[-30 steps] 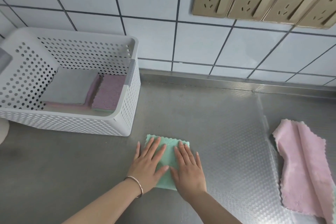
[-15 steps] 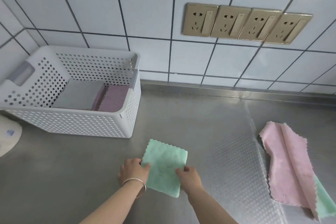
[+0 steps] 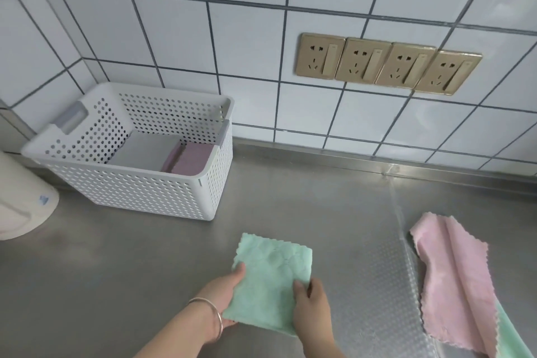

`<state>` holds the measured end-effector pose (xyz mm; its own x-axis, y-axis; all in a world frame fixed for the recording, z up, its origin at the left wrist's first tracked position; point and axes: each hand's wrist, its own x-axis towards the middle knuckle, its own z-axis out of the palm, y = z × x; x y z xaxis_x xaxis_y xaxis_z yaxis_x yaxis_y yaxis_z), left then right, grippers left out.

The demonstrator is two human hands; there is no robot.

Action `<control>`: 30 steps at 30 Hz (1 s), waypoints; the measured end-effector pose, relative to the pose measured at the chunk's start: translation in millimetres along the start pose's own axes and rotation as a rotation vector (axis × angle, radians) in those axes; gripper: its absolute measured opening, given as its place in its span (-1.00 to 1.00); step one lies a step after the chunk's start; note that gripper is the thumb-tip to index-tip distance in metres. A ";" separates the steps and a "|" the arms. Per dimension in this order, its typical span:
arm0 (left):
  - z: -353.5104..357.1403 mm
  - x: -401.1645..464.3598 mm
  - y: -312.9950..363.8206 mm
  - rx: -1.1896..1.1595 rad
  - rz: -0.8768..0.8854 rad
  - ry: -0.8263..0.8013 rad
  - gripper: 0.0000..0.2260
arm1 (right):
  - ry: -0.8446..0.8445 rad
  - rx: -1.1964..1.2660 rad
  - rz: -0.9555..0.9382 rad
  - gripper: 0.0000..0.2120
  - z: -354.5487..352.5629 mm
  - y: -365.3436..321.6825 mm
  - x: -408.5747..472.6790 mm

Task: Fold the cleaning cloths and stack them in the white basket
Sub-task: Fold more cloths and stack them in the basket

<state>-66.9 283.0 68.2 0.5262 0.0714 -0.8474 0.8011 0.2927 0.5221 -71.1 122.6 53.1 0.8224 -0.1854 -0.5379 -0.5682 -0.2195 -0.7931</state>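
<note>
A folded green cloth (image 3: 271, 279) is held just above the steel counter at the bottom centre. My left hand (image 3: 225, 293) grips its left edge with the thumb on top. My right hand (image 3: 312, 304) pinches its right edge, thumb on top. The white perforated basket (image 3: 151, 192) stands to the upper left against the tiled wall. Inside it lie a folded grey cloth (image 3: 145, 150) and a folded purple cloth (image 3: 193, 158). A loose pink cloth (image 3: 456, 279) lies unfolded at the right, with another green cloth (image 3: 514, 337) showing under its lower edge.
The steel counter (image 3: 116, 270) runs along a tiled wall with a row of gold sockets (image 3: 386, 62). A cream round container (image 3: 20, 203) sits at the left edge beside the basket. A clear embossed mat (image 3: 374, 256) covers the counter's right part.
Both hands went from pressing flat on the green cloth to gripping its side edges and lifting it. The view has tilted up and shifted, showing more wall.
</note>
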 end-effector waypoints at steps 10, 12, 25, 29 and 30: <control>-54.5 -57.7 100.9 0.577 1.012 0.393 -0.59 | 0.071 0.043 -0.593 -0.80 40.3 -131.1 -38.0; -71.3 -73.2 134.7 0.538 1.168 0.479 -0.63 | 0.060 0.074 -0.670 -0.82 59.0 -164.8 -41.7; -186.8 27.4 322.7 0.842 0.922 0.412 -0.71 | 0.106 -0.137 -0.389 -0.89 223.8 -306.3 68.7; -198.5 78.1 336.1 0.769 0.615 0.174 -0.77 | 0.202 -0.340 -0.270 -0.78 239.0 -302.9 107.7; -199.7 88.9 338.6 0.764 0.572 0.167 -0.73 | 0.222 -0.425 -0.247 -0.76 242.5 -299.4 114.9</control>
<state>194.1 578.9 150.3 0.8941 0.1622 -0.4175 0.4367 -0.5229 0.7321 200.5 399.2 159.3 0.9334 -0.2672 -0.2396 -0.3579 -0.6421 -0.6780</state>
